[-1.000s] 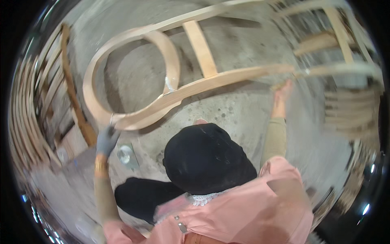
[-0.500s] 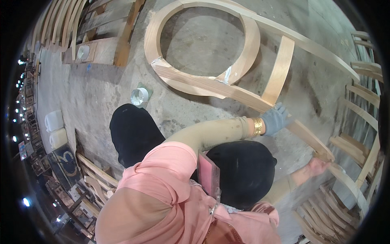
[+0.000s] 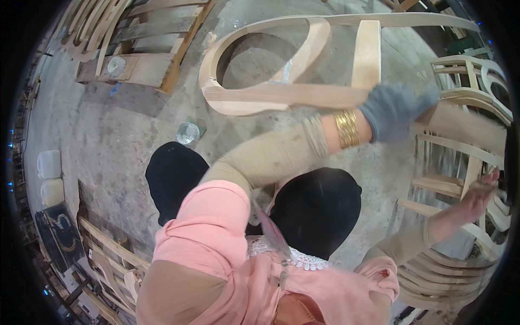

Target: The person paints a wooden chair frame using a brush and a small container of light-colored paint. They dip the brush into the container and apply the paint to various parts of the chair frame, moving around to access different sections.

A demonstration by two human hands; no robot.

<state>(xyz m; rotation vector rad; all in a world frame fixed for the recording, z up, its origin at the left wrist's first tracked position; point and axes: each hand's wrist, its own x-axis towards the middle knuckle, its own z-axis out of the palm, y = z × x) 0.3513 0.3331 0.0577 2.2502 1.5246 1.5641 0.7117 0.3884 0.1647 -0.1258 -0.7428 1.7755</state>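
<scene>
A pale wooden chair-like frame (image 3: 281, 96), with a round ring at one end, two long rails and a crosspiece (image 3: 367, 54), is held tilted off the floor. Around its near rail my left hand (image 3: 400, 111), in a grey glove, is closed; motion blurs it. White glue-like smears show at the ring's joints. My bare right hand (image 3: 476, 199) is at the far right, below the rail's blurred end (image 3: 466, 127) and apart from it. Its fingers are smeared by motion, so their hold is unclear.
A clear tub of white stuff (image 3: 188, 133) sits on the concrete floor by my knee. A wooden pallet (image 3: 127, 67) with curved wood parts is at upper left. Stacked chair frames (image 3: 460, 162) and curved slats (image 3: 441, 279) crowd the right. Two white jugs (image 3: 50, 165) stand far left.
The wooden frame has been raised and tilted, its near rail swinging up. My left hand rose with it, still gripping. My right hand has left the rail and moved right and up.
</scene>
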